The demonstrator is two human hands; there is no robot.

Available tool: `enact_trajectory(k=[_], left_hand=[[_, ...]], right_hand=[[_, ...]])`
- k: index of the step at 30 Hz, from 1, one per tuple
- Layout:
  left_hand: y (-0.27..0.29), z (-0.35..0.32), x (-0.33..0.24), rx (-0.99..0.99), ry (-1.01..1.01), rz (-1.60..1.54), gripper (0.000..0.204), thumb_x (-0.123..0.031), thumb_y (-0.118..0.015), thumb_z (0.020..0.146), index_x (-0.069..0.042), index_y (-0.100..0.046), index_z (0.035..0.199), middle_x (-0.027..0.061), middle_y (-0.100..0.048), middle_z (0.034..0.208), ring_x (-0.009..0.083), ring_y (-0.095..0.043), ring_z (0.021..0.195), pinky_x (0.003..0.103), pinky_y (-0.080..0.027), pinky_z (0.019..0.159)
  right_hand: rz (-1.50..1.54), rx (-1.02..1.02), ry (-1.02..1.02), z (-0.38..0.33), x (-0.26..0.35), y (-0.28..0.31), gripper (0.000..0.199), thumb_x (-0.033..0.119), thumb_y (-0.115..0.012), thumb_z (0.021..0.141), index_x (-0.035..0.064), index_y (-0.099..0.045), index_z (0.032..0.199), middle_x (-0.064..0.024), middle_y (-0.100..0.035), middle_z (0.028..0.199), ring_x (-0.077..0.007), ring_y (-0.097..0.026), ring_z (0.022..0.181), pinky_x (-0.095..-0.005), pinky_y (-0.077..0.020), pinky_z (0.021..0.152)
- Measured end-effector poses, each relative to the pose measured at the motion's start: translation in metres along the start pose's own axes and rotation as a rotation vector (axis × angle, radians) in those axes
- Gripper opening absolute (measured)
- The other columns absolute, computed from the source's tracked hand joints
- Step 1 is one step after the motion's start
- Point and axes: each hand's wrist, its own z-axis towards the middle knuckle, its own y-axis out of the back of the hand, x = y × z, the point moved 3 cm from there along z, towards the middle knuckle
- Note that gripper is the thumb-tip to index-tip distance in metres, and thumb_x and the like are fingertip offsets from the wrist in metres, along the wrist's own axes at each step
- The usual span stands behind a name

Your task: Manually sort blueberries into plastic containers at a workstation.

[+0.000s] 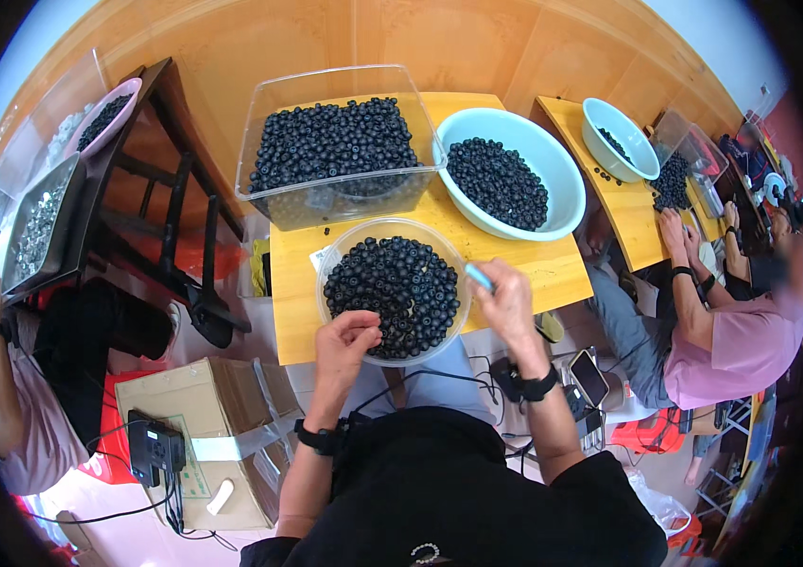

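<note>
Round tub: we have a clear round tub [343, 240] near the front edge of the yellow table [524, 269], with dark beads [397, 283] spread across its floor.
Left hand: our left hand [345, 345] reaches over the tub's near-left rim, thumb and fingertips drawn together in a pinch; the gap is too small for us to tell whether a bead sits in it.
Right hand: our right hand [510, 307] is closed around a light-blue stick [480, 277], just outside the tub's right rim, with 1 end of the stick showing beyond the fingers.
Other containers: behind the tub we see a clear rectangular bin [288, 208] heaped with similar beads, and to its right a pale-blue basin [562, 198] with a smaller pile (1 loose bead [327, 230] lies on the wood between bin and tub).
Step in hand: we judge this to be close work on single beads from the tub, the 2 hands sharing it, left for picking and right for the stick.
Next move: we think it calls for a light fingertip grip on 1 bead, the stick brought across to meet it, and both wrists kept clear of the rim so that the tub does not tip.
</note>
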Motion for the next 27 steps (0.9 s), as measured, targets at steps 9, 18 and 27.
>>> enact_trajectory(k=[9,18,27], left_hand=[[-0.047,0.013,-0.005,0.054,-0.290,0.823,0.021,0.002,-0.066,0.068,0.001,-0.063,0.088,0.0144,-0.057,0.078,0.0319,-0.059,0.072,0.038,-0.047,0.066],[-0.046,0.009,-0.003,0.066,-0.363,0.823,0.020,0.002,-0.066,0.070,0.000,-0.056,0.087,0.0128,-0.057,0.083,0.0282,-0.060,0.075,0.036,-0.048,0.066],[-0.025,-0.001,-0.013,0.315,0.183,-0.546,0.018,0.001,-0.062,0.080,-0.003,-0.059,0.097,0.0078,-0.062,0.092,0.0143,-0.063,0.078,0.023,-0.054,0.070]], right_hand=[[0.174,0.023,-0.164,-0.040,0.001,-0.033,0.014,0.011,-0.065,0.076,0.0047,-0.066,0.089,-0.0135,-0.057,0.075,-0.0327,-0.058,0.072,-0.0384,-0.0447,0.063],[0.204,-0.025,-0.126,-0.044,0.002,-0.035,0.015,0.011,-0.065,0.076,0.0038,-0.065,0.089,-0.0133,-0.057,0.074,-0.0326,-0.058,0.071,-0.0375,-0.0446,0.062],[0.483,0.006,-0.061,-0.042,0.029,-0.007,0.021,0.007,-0.059,0.080,-0.0019,-0.064,0.099,-0.0094,-0.058,0.072,-0.0161,-0.055,0.065,-0.0266,-0.0418,0.059]])
